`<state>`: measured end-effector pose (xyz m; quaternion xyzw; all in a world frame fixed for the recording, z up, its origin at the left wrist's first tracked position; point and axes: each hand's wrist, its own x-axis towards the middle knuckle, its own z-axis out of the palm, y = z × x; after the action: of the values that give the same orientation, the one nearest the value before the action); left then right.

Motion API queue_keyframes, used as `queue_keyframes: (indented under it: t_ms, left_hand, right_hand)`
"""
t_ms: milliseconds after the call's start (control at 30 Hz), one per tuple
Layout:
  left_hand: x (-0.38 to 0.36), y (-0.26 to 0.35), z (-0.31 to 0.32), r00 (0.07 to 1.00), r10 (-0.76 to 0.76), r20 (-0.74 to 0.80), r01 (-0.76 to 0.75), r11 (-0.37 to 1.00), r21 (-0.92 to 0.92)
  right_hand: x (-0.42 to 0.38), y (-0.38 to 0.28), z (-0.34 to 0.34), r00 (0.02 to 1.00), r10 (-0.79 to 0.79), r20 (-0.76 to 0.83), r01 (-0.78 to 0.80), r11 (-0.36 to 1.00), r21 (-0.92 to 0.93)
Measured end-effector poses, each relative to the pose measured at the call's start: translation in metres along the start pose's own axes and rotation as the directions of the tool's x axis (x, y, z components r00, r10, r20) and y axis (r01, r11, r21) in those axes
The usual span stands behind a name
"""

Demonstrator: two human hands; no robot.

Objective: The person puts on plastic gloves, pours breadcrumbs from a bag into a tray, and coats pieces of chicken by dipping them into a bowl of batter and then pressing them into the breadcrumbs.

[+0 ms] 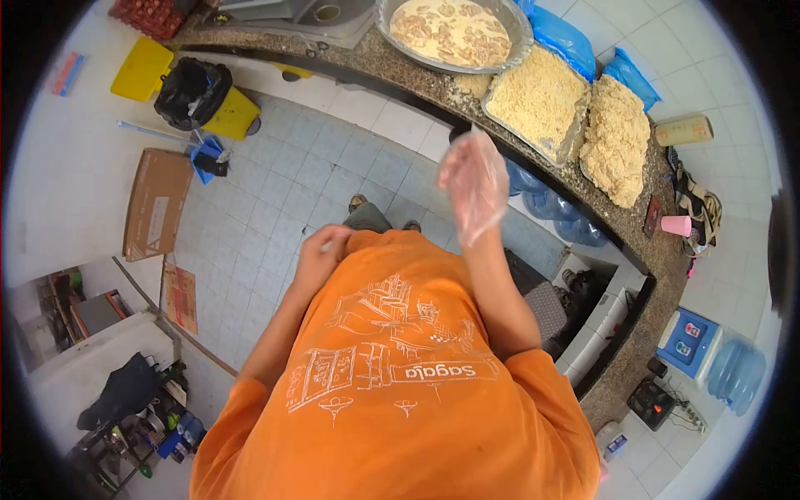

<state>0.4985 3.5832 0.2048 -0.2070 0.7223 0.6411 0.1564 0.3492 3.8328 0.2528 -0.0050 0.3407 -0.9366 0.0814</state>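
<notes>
My right hand (475, 185), in a clear plastic glove, is raised in front of the counter edge. Its fingers are loosely bent and I see nothing in them. My bare left hand (321, 255) hangs beside the hem of my orange shirt (400, 333), fingers apart and the tips close to the cloth. On the counter beyond my right hand lies a tray of pale crumbly coating (537, 96). To its right is a tray heaped with coated pieces (615, 142). A metal basin (521, 52) holds pieces in creamy liquid.
The granite counter (417, 79) curves along the back and right, with a sink (329, 15) at its far left. Blue water bottles (546, 204) stand beneath. A pink cup (676, 225) is on the counter. A yellow bin (233, 112) and cardboard box (157, 204) stand left.
</notes>
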Motion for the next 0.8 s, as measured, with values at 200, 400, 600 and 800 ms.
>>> queue_keyframes:
  t_ms: [200,400,600,800]
  left_hand:
    - [-0.046,-0.153,-0.043,0.941,-0.264,-0.209,0.300,0.939,0.165]
    - [-0.087,-0.156,-0.031,0.901,-0.406,-0.152,0.417,0.908,0.046]
    - [-0.105,-0.160,-0.026,0.887,-0.444,-0.128,0.446,0.895,-0.015]
    - [-0.110,-0.167,-0.017,0.884,-0.459,-0.091,0.455,0.888,-0.062]
  right_hand:
    - [-0.033,-0.005,-0.038,0.989,0.134,-0.064,-0.145,0.964,-0.222]
    - [-0.041,0.012,-0.045,0.960,0.233,-0.154,-0.258,0.950,-0.173]
    - [-0.035,0.016,-0.042,0.948,0.281,-0.147,-0.312,0.907,-0.283]
    - [-0.033,0.016,-0.026,0.929,0.324,-0.178,-0.363,0.893,-0.268]
